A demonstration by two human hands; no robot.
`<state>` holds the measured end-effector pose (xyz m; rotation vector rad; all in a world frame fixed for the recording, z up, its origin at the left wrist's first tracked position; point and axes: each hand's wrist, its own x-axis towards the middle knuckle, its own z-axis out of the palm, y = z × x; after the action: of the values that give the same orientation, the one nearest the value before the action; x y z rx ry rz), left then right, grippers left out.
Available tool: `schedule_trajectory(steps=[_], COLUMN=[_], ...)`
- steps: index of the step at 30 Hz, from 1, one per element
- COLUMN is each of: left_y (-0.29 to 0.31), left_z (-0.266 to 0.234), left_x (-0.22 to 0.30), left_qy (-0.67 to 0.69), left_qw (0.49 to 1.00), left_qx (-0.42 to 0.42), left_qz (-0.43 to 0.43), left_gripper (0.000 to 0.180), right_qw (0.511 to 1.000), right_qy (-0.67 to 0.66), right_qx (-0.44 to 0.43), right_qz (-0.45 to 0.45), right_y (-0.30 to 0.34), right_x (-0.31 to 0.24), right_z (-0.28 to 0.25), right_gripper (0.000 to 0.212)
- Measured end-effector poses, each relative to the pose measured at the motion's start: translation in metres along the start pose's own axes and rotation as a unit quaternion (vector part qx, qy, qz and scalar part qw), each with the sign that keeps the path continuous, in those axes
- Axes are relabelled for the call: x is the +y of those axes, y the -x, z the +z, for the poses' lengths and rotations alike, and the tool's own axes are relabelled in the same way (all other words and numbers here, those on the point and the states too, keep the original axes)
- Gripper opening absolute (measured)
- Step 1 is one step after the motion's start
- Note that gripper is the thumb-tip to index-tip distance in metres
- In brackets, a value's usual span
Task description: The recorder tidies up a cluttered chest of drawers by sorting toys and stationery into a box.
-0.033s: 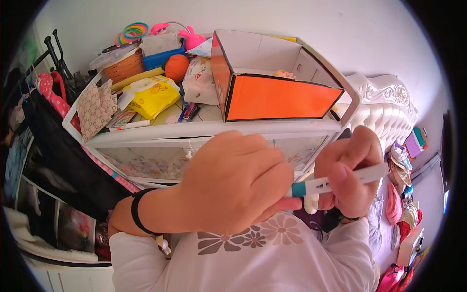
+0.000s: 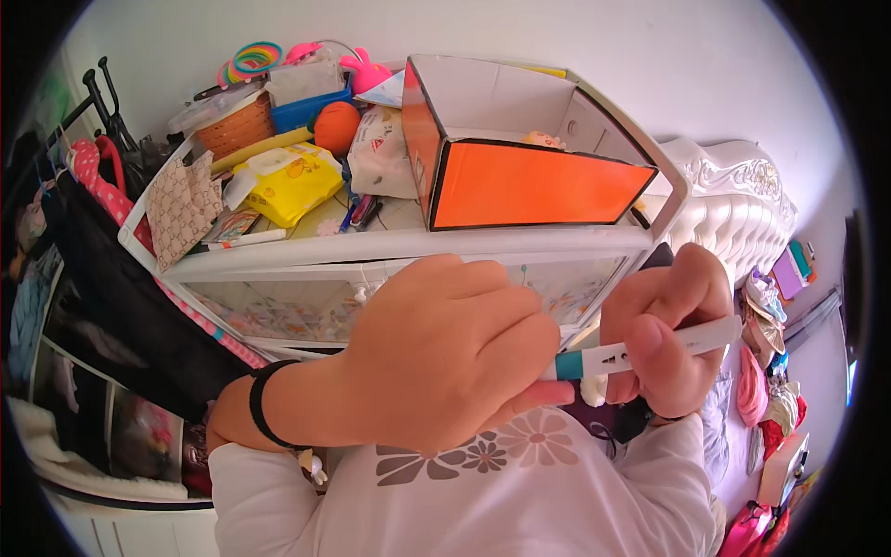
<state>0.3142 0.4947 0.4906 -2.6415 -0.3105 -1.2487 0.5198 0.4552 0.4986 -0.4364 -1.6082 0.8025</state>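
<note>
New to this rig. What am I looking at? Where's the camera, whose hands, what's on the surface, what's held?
No robot here: these are a person's bare hands. The view comes from the left of two fisheye cameras worn on the person's head, looking down, so edges bend and the corners go black. Picture left is the wearer's left.

The left hand is a fist over one end of a white marker-like pen, beside its teal band; its fingertips are mostly hidden. The right hand pinches the pen's body.

Beyond them, a white cabinet carries an open orange box, a yellow packet, a brown basket and a blue container, among smaller items.
</note>
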Motion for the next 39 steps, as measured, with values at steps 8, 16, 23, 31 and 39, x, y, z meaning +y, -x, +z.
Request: schedule_trajectory(steps=[8, 16, 23, 31, 39], left_y=[0.036, 0.0, 0.005, 0.009, 0.012], left_z=[-0.041, 0.009, 0.021, 0.023, 0.01], left_x=[-0.035, -0.09, -0.098, -0.1, -0.096], left_qy=[0.311, -0.026, 0.007, 0.008, 0.073], left_qw=[0.915, 0.994, 0.992, 0.991, 0.981], left_qx=[0.02, 0.079, 0.107, 0.116, 0.173], left_qz=[-0.258, -0.065, -0.067, -0.066, -0.048], left_gripper=[0.04, 0.031, 0.024, 0.028, 0.012], right_qw=[0.975, 0.828, 0.689, 0.643, 0.94], right_qy=[0.038, 0.5, 0.637, 0.716, 0.335], right_qx=[0.104, -0.113, -0.277, -0.247, -0.063], right_qz=[-0.193, -0.229, -0.207, -0.115, -0.018], right_y=[-0.03, -0.152, -0.183, -0.171, -0.125], right_x=[-0.031, 0.047, 0.086, 0.066, 0.007], right_z=[-0.086, -0.056, -0.057, -0.05, -0.019], right_gripper=[0.014, 0.018, 0.026, 0.02, 0.013])
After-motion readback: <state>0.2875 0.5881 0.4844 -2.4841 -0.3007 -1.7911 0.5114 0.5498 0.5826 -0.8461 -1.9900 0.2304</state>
